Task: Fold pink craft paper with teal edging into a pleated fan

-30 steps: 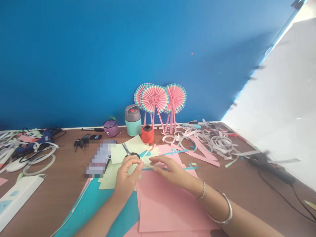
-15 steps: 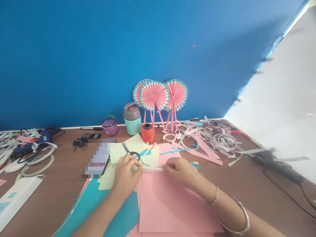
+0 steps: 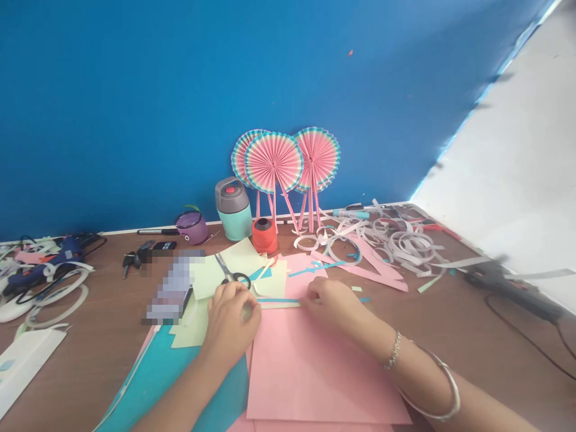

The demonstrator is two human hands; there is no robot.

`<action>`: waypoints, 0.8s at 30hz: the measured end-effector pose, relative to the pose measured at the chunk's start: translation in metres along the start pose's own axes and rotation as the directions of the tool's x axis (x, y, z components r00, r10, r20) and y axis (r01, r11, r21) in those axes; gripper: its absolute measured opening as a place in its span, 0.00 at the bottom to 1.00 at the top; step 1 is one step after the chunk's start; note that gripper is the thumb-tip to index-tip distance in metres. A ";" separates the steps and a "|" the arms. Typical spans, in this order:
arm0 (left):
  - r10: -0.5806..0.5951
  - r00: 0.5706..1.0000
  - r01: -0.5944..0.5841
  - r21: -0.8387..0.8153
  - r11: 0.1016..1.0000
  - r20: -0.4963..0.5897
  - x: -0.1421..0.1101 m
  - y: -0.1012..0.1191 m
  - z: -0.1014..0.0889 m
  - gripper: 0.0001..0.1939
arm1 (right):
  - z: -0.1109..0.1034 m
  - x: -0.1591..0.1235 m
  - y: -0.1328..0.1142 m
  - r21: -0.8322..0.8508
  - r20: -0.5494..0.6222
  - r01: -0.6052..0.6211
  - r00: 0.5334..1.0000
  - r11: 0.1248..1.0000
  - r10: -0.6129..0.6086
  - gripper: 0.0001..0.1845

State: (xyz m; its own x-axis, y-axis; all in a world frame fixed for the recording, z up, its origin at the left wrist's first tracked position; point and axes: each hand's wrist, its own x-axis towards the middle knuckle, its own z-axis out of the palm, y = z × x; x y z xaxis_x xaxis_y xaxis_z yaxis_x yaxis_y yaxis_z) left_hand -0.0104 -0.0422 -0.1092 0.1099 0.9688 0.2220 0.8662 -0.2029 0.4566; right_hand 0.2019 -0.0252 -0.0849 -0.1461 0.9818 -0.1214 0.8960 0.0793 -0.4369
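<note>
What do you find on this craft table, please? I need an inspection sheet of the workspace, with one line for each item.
Surface: brown wooden table, partly covered by paper.
Job's things: paper strip with a blue strip along it runs between the hands; scissors lie on pale green paper; pink paper and teal paper lie below the hands.
Clutter: curled paper strips at right; blue glue gun at left.
Hands: right hand pinches the strip; left hand curls near its other end, grip hidden.
Cables: black cable at right.
Surroundings: blue wall; paper fans stand before it.
</note>
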 end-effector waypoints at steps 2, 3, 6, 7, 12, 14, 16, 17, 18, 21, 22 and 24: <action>-0.012 1.000 0.012 0.003 1.000 0.016 0.001 0.001 0.000 0.06 | 0.000 0.000 0.000 -0.015 -0.009 0.001 1.000 1.000 -0.001 0.12; -0.015 1.000 0.015 0.004 1.000 0.020 0.001 0.001 0.000 0.06 | 0.001 0.000 0.000 -0.019 -0.009 0.002 1.000 1.000 -0.003 0.12; -0.015 1.000 0.015 0.007 1.000 0.026 0.003 0.000 0.001 0.06 | 0.002 0.000 0.002 -0.018 -0.011 0.022 1.000 1.000 -0.022 0.12; -0.015 1.000 0.015 0.008 1.000 0.027 0.003 0.000 0.001 0.06 | 0.002 0.000 0.002 -0.018 -0.010 0.030 0.999 0.999 -0.030 0.12; -0.003 1.000 0.003 0.000 1.000 0.005 -0.001 0.003 -0.004 0.05 | 0.002 -0.004 0.002 -0.001 0.017 0.092 0.996 0.996 -0.092 0.12; 0.021 1.000 -0.021 -0.031 0.999 0.001 -0.003 0.004 -0.007 0.05 | 0.002 -0.006 0.001 0.042 0.051 0.121 0.991 0.992 -0.123 0.10; 0.037 0.999 -0.036 -0.071 0.997 0.007 -0.003 0.003 -0.010 0.06 | 0.001 -0.008 0.001 0.084 0.073 0.128 0.988 0.988 -0.134 0.09; 0.037 0.999 -0.036 -0.088 0.995 0.011 -0.003 0.002 -0.011 0.06 | 0.001 -0.008 0.000 0.097 0.074 0.129 0.988 0.987 -0.136 0.09; 0.031 0.999 -0.029 -0.101 0.994 0.019 -0.003 0.002 -0.012 0.06 | 0.000 -0.008 0.000 0.104 0.069 0.131 0.988 0.986 -0.139 0.09; 0.001 0.998 0.007 -0.116 0.993 0.069 -0.003 0.000 -0.016 0.06 | -0.003 -0.007 0.000 0.112 0.032 0.156 0.987 0.981 -0.160 0.09; -0.011 0.996 0.021 -0.117 0.993 0.091 -0.004 0.000 -0.017 0.06 | -0.004 -0.006 0.000 0.112 0.021 0.162 0.986 0.980 -0.165 0.08; -0.028 0.991 0.043 -0.114 0.993 0.128 -0.005 0.001 -0.019 0.07 | -0.004 -0.004 0.000 0.103 0.016 0.170 0.985 0.980 -0.172 0.09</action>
State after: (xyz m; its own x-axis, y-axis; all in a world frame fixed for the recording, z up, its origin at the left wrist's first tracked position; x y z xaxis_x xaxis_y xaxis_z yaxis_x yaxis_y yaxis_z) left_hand -0.0190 -0.0494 -0.0937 0.1472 0.9843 0.0971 0.8091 -0.1763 0.5606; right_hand 0.2046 -0.0288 -0.0808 -0.3050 0.9505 -0.0588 0.8104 0.2266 -0.5403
